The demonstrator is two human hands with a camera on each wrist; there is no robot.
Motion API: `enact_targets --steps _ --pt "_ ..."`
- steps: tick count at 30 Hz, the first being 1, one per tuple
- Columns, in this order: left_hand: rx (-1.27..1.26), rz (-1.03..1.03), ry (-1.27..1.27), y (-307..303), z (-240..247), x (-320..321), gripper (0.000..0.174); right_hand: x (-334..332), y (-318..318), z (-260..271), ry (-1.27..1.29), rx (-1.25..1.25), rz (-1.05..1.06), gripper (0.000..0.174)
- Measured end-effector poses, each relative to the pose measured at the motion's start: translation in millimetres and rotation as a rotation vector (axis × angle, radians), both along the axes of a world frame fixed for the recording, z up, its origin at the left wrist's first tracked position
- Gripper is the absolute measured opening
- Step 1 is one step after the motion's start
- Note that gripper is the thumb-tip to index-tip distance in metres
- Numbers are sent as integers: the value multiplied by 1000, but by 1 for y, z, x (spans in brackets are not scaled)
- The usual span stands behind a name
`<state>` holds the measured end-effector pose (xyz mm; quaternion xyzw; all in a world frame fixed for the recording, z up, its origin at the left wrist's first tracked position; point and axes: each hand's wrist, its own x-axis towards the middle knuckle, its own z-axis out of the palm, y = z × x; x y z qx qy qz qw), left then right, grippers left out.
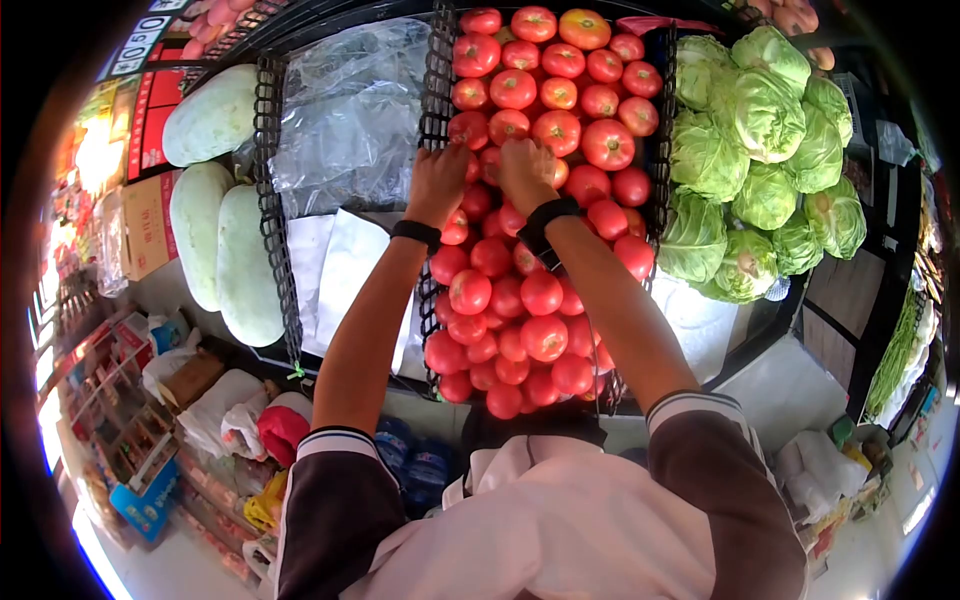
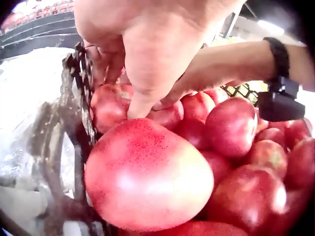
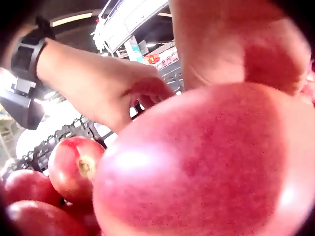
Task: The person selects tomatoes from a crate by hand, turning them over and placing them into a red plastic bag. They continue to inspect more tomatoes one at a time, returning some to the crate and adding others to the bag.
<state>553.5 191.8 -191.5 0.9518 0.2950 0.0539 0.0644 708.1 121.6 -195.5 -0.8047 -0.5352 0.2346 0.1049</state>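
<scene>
Nearest to the left wrist camera lies 1 large-looking tomato (image 2: 147, 172), which hides part of the fruit behind it. Just beyond, the left hand (image 1: 440, 180) reaches down with its fingers on the far side of another tomato (image 2: 109, 112) and its thumb on the near side, so I judge that it is grasping this fruit. A hold from 2 sides is reasonable, because a round, smooth skin would probably roll away from a push on only 1 side. The right hand (image 1: 527, 175) is close beside it, over the same heap; in its own wrist view a foreground tomato (image 3: 197, 162) covers the fingers, so I cannot tell whether they are grasping or released.

The heap of tomatoes (image 1: 510, 320) lies between 2 black mesh walls, the left divider (image 1: 437, 70) and the right divider (image 1: 663, 130). These presumably keep the fruit from rolling onto the clear plastic (image 1: 350, 120) at left or among the cabbages (image 1: 762, 115) at right. Many tomatoes sit in the gaps between their neighbours, which should make the pile steadier.
</scene>
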Motion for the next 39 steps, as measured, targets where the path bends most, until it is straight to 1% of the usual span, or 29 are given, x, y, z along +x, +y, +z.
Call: enact_targets --steps 3,7,10,13,15,16,19,20,23,24,27,30,33,34,37,38,39 --pt "-60 7 68 2 5 1 28 8 -2 10 68 -54 -36 44" --pt "-78 -37 59 6 12 3 30 17 -7 16 132 -60 -71 42" --pt "-59 -54 36 9 10 4 31 12 -7 20 82 -99 -69 21" --pt "-62 -52 -43 5 6 4 31 9 1 20 -24 0 -21 14" --pt "-46 -58 -91 5 4 2 28 13 19 16 -19 220 98 14" --pt "-68 -42 -66 6 4 2 26 16 29 9 -17 331 157 14" --pt "-116 9 1 3 7 4 22 17 51 -11 84 524 491 24" --pt "-118 26 20 1 11 5 21 18 57 -16 29 452 519 25" --pt "-128 55 46 1 7 5 21 24 66 -16 119 331 481 28" --pt "-137 66 50 -1 6 4 22 24 66 -19 163 304 370 28" --pt "-129 100 39 -5 5 5 27 27 70 -22 237 225 256 26" --pt "-112 106 78 -8 10 3 32 26 83 -23 143 131 200 22" --pt "-88 111 -21 -18 2 2 30 24 104 -29 167 48 123 23" --pt "-28 113 -45 -20 0 2 24 25 109 -31 164 9 118 23" --pt "-39 112 10 -19 -1 5 18 35 120 -31 237 -85 173 21" --pt "-55 116 33 -18 -1 7 14 38 122 -29 204 -145 189 21" --pt "-42 120 44 -17 -2 8 14 37 127 -36 181 -115 210 21"
